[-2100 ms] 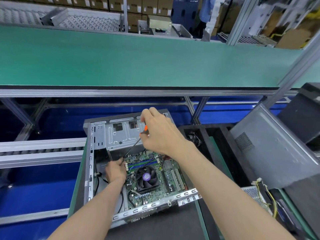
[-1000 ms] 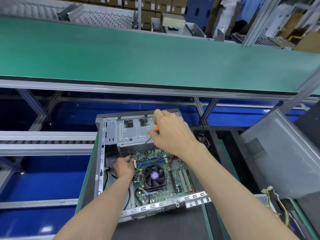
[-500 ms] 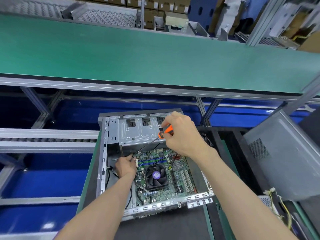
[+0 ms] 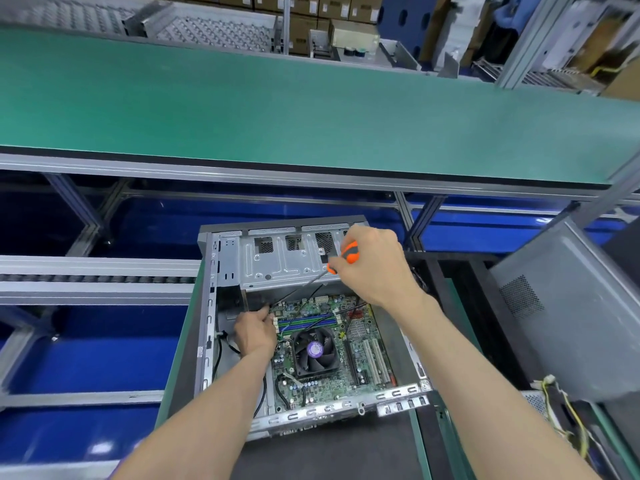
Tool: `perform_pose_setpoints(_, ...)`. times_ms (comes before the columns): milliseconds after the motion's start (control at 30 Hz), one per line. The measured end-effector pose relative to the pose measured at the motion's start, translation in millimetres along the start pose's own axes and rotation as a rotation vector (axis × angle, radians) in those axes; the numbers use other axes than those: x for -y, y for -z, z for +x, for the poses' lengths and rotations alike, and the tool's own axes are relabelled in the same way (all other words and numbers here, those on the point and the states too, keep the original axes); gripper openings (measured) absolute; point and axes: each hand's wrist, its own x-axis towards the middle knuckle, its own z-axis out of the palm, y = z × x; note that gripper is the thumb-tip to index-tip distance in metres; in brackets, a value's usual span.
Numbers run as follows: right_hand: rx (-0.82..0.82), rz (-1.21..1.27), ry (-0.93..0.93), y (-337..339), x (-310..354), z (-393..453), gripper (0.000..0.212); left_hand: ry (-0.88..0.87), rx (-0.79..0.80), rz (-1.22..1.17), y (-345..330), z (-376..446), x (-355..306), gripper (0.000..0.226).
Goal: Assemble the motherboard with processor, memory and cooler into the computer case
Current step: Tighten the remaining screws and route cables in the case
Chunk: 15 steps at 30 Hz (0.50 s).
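Motherboard seated in case: stiff, fragile, best held by edges; right hand fingers curled round screwdriver, left hand fingertips steadying the board corner

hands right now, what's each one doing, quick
Left hand: at the motherboard corner by the screwdriver tip; grip cannot be told.
Right hand: closed around the screwdriver handle.
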Motion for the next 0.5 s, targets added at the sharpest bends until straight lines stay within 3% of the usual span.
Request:
perform_pose_setpoints(100,0.085,0.061,0.035,9.4,-7.2,-5.6,0.011,-0.003,-0.009,0.006,0.2,-0.8,-0.9,0.028)
perform_pose_setpoints(300,0.030,-0.007,0.274,-3.5,23.8,-3.3,0.018,0.016,0.027,0.012,0.9,-0.2,-1.0,0.029)
perform_pose_setpoints(500,-0.018,-0.144,0.195,-5.8,28.7,-1.9,0.029,0.088,-0.007,-0.035,0.5,2.8,-4.9,0.028)
